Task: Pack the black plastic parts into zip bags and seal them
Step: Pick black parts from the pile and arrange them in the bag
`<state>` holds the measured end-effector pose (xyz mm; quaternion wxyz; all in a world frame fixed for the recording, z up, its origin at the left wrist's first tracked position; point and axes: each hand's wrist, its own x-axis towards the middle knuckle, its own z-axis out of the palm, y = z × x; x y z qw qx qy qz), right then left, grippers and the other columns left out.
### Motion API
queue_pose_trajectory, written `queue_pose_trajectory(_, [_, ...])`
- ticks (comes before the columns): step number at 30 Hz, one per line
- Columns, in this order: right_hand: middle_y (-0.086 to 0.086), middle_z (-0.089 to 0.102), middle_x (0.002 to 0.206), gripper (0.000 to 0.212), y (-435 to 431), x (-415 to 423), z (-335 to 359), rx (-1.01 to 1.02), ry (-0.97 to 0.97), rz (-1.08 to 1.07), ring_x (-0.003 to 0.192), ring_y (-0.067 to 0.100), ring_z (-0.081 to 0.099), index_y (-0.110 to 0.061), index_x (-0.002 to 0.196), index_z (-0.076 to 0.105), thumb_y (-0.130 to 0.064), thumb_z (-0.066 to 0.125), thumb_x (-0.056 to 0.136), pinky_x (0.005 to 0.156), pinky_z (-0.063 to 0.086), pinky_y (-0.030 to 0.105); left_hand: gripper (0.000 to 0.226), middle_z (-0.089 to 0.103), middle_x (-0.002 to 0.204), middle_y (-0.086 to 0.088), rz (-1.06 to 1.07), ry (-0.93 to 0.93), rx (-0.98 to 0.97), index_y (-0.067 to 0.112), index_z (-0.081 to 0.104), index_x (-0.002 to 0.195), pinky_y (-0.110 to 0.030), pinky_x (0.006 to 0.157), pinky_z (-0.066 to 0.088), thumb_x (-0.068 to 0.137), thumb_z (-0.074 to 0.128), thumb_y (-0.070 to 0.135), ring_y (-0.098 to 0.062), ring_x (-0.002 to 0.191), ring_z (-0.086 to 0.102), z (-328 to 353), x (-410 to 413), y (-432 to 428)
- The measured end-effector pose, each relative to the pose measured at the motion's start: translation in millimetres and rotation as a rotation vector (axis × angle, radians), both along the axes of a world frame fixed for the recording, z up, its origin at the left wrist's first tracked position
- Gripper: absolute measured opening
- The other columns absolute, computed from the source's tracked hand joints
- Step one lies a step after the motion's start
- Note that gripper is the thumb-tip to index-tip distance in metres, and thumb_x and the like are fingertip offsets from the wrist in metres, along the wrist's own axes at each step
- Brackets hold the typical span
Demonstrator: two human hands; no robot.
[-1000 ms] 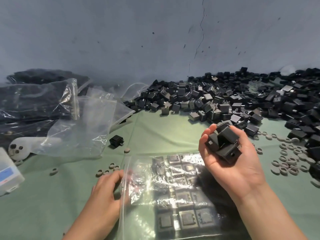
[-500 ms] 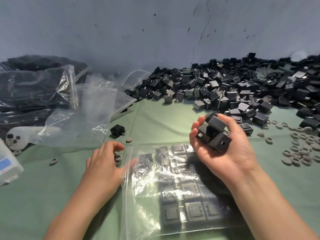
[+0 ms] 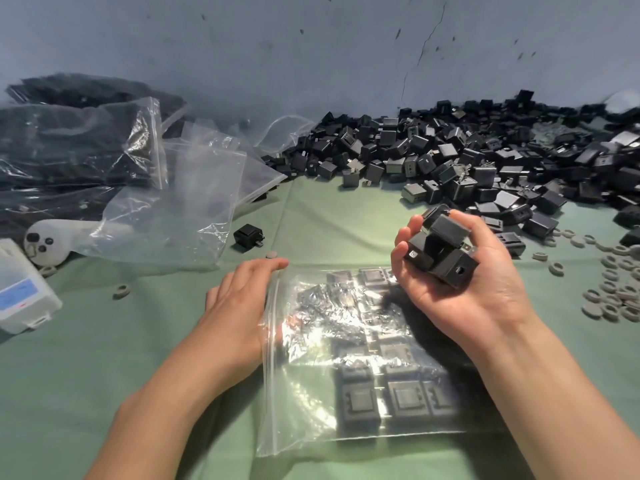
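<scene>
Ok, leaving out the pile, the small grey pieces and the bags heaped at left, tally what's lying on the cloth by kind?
Zip bag, partly filled: 1
Lone black part: 1
White box: 1
White controller: 1
Total: 4
Not counted: the black parts gripped in the right hand.

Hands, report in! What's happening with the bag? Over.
Right hand grips black parts. Left hand rests on zip bag edge. Bag part-filled. Nothing in the way.

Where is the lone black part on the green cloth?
The lone black part lies left of centre in the head view, beside the empty clear bags, just beyond a grey disc and the left hand.
</scene>
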<state>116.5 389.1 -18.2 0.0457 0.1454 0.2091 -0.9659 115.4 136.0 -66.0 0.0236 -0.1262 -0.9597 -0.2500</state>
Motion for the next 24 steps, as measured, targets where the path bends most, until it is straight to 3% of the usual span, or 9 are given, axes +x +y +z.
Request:
queue_pose_trajectory(3, [0.012,0.069,0.104,0.042,-0.2,0.6,-0.8,0.005,-0.006,0.011,0.085,0.023,0.066,-0.003,0.121,0.061,-0.025,0.07,0.087,0.065,0.056,0.034,0.038,0.043,0.115,0.024,0.099,0.064,0.077,0.044,0.041,0.104,-0.026,0.093,0.029,0.084,0.073,0.038,-0.001,0.105,0.039,0.0,5.6,-6.3])
queue_pose_trajectory(6, [0.012,0.068,0.104,0.04,0.1,-1.0,-0.3,0.002,-0.006,0.013,0.085,0.023,0.065,-0.003,0.119,0.061,-0.025,0.07,0.087,0.065,0.056,0.034,0.021,0.054,0.09,0.016,0.107,0.056,0.018,0.034,0.053,0.084,-0.029,0.082,0.028,0.082,0.073,0.04,-0.009,0.091,0.048,-4.3,15.0,-12.2])
queue_pose_trajectory(8, [0.012,0.067,0.104,0.038,0.1,-1.9,-0.3,-0.002,-0.003,0.013,0.085,0.023,0.065,-0.003,0.117,0.061,-0.025,0.07,0.088,0.065,0.056,0.034,0.02,0.054,0.097,0.021,0.065,0.035,-0.032,0.037,0.055,0.093,-0.027,0.081,0.024,0.084,0.071,0.043,-0.009,0.098,0.045,-6.2,18.9,-10.1])
queue_pose_trajectory(11, [0.011,0.067,0.103,0.035,-1.4,-1.4,-1.3,-0.01,0.002,0.022,0.085,0.023,0.064,-0.003,0.114,0.061,-0.025,0.069,0.087,0.065,0.056,0.033,0.046,0.045,0.109,0.032,0.024,0.045,0.0,0.056,0.04,0.122,-0.024,0.085,0.021,0.084,0.065,0.059,0.0,0.106,0.036,-4.0,15.5,-2.2])
queue_pose_trajectory(15, [0.011,0.068,0.101,0.032,-4.5,-1.3,-1.0,-0.004,-0.008,0.025,0.084,0.023,0.065,-0.002,0.108,0.064,-0.025,0.07,0.086,0.067,0.056,0.033,0.053,0.049,0.107,0.031,-0.039,0.067,0.042,0.054,0.048,0.122,-0.019,0.088,0.024,0.075,0.049,0.079,0.005,0.104,0.04,-1.8,10.5,10.3])
queue_pose_trajectory(17, [0.011,0.068,0.101,0.033,-5.4,-1.0,-0.8,-0.014,-0.003,0.025,0.083,0.023,0.065,-0.003,0.109,0.064,-0.025,0.07,0.086,0.067,0.056,0.033,0.05,0.05,0.104,0.031,-0.032,0.072,0.074,0.052,0.053,0.118,-0.014,0.088,0.024,0.076,0.048,0.078,0.006,0.104,0.042,-1.8,7.2,14.4])
queue_pose_trajectory(19, [0.011,0.068,0.101,0.033,-5.3,-1.2,-1.4,-0.018,-0.002,0.029,0.083,0.023,0.065,-0.003,0.109,0.064,-0.026,0.069,0.087,0.067,0.056,0.033,0.047,0.054,0.103,0.024,-0.027,0.077,0.046,0.046,0.057,0.117,-0.02,0.085,0.026,0.08,0.051,0.075,-0.001,0.101,0.045,0.2,6.4,14.9])
queue_pose_trajectory(22, [0.01,0.067,0.101,0.032,-4.0,-2.3,-0.6,-0.02,-0.007,0.033,0.084,0.023,0.064,-0.002,0.108,0.064,-0.026,0.069,0.087,0.068,0.056,0.032,0.031,0.059,0.102,0.011,0.001,0.096,-0.031,0.035,0.063,0.118,-0.026,0.083,0.026,0.088,0.07,0.035,-0.013,0.1,0.048,2.9,6.7,14.5])
queue_pose_trajectory(24, [0.01,0.067,0.101,0.031,-3.5,-2.9,-0.2,-0.031,-0.01,0.018,0.083,0.023,0.064,-0.002,0.107,0.064,-0.026,0.068,0.087,0.067,0.056,0.032,0.031,0.057,0.103,0.014,0.079,0.096,-0.016,0.035,0.06,0.118,-0.027,0.081,0.024,0.092,0.065,0.019,-0.014,0.101,0.048,3.4,1.9,22.1])
